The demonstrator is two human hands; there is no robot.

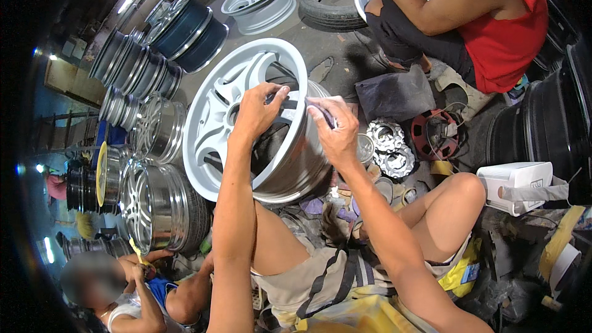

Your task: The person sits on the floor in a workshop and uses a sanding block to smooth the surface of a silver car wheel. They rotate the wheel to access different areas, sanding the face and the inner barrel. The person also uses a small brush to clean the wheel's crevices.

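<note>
A pale grey alloy wheel [217, 95] stands tilted in front of me, its spoked face turned to the left. My left hand [259, 110] is over the spokes, fingers curled in toward the thumb; whatever they may hold is hidden. At the wheel's right outer edge, my right hand [338, 128] pinches a small dark purple-grey piece of sandpaper [331, 121]. Its fingertips are at the lip of the wheel. Purple scraps [313, 206] lie on the floor below the wheel, between my legs.
Stacked wheels [157, 200] line the left side. Another grey wheel [259, 3] and a tyre [330, 0] lie beyond. Chrome ring-shaped parts [394, 157], a red round frame [431, 135] and a white box [515, 186] are to the right. Two people sit nearby, one in red [505, 31].
</note>
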